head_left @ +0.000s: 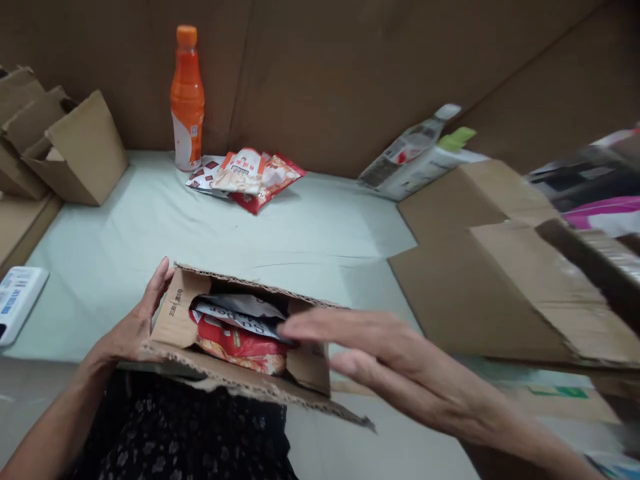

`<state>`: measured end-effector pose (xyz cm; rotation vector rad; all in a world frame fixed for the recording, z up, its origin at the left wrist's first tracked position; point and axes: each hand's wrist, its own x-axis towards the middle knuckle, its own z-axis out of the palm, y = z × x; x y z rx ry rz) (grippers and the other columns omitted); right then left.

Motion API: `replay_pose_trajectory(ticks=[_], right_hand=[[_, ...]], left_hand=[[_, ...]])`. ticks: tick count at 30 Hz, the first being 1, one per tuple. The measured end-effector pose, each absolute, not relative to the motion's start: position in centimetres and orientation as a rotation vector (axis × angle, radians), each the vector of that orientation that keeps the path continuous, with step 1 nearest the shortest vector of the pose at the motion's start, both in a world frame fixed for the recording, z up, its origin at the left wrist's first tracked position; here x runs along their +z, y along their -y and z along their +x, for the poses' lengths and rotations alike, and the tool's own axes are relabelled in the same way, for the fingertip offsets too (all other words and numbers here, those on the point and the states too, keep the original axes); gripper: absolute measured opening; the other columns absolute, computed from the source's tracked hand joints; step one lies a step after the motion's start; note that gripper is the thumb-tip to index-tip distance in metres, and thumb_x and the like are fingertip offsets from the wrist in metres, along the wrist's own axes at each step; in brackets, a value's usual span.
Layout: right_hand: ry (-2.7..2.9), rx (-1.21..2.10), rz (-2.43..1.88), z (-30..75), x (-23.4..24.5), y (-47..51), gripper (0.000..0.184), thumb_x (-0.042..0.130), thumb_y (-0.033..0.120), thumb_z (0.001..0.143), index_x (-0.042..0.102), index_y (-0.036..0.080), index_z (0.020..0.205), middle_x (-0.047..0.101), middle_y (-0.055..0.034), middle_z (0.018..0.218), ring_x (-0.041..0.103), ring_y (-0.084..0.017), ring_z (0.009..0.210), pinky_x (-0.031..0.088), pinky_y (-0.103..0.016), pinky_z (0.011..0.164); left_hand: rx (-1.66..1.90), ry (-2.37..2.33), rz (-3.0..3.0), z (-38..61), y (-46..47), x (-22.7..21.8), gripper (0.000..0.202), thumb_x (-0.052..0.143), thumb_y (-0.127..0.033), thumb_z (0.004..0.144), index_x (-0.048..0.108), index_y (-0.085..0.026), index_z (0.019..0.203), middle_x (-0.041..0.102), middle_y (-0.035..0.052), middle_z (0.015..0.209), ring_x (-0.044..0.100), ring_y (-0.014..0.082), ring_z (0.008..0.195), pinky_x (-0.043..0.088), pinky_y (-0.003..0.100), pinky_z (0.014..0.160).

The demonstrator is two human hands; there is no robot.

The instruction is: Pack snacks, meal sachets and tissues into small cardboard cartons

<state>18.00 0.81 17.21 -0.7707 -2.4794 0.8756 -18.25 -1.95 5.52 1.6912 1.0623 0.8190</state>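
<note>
A small open cardboard box (180, 313) rests at the near edge of the pale green table (280, 233), with red and white snack packets (235, 333) inside. My left hand (135, 323) lies flat against the box's left side, fingers stretched out. My right hand (380, 360) reaches in from the right with fingers extended, their tips over the packets at the box's opening; it holds nothing that I can see.
An orange drink bottle (187, 100) stands at the back by loose snack packets (247, 177). Folded cartons (75, 150) sit at the left, a large open carton (505, 287) at the right, a white device (17, 300) at the left edge, and more packets (415, 160) at the back right.
</note>
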Motion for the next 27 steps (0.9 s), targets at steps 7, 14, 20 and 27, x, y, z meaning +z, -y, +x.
replay_pose_trajectory(ticks=[7, 14, 20, 27], right_hand=[[2.963, 0.377, -0.991, 13.4, 16.3, -2.8, 0.036, 0.070, 0.029, 0.089, 0.070, 0.015, 0.122, 0.077, -0.0164, 0.116, 0.073, -0.031, 0.102, 0.059, -0.042, 0.086], [2.992, 0.242, -1.108, 10.1, 14.6, -3.1, 0.020, 0.057, 0.005, 0.086, 0.068, 0.019, 0.078, 0.073, -0.0078, 0.076, 0.065, -0.019, 0.067, 0.047, -0.030, 0.062], [1.821, 0.670, -1.190, 15.1, 19.3, -2.8, 0.008, 0.069, 0.032, 0.092, 0.072, 0.028, 0.085, 0.071, 0.0009, 0.070, 0.068, -0.018, 0.059, 0.059, -0.031, 0.055], [1.452, 0.824, -1.171, 13.5, 18.8, -13.5, 0.026, 0.081, 0.041, 0.072, 0.060, 0.026, 0.069, 0.061, 0.0023, 0.061, 0.058, -0.016, 0.057, 0.051, -0.030, 0.052]], left_hand=[[0.877, -1.094, 1.748, -18.1, 3.1, 5.4, 0.130, 0.085, -0.064, 0.075, -0.004, -0.042, 0.166, 0.027, 0.0107, 0.172, 0.034, 0.0427, 0.155, 0.030, 0.066, 0.125], [0.889, -1.167, 1.782, -17.9, 2.8, 5.2, 0.125, 0.087, -0.058, 0.076, 0.003, -0.040, 0.167, 0.021, 0.0093, 0.175, 0.029, 0.0426, 0.157, 0.028, 0.064, 0.127], [0.920, -1.063, 1.855, -19.0, 2.6, 7.0, 0.112, 0.077, -0.067, 0.082, 0.010, -0.040, 0.167, 0.018, 0.0074, 0.175, 0.025, 0.0451, 0.158, 0.028, 0.067, 0.126], [0.993, -1.268, 1.809, -22.5, 3.4, 6.7, 0.114, 0.078, -0.071, 0.077, 0.013, -0.044, 0.166, 0.017, -0.0003, 0.175, 0.020, 0.0439, 0.158, 0.029, 0.065, 0.126]])
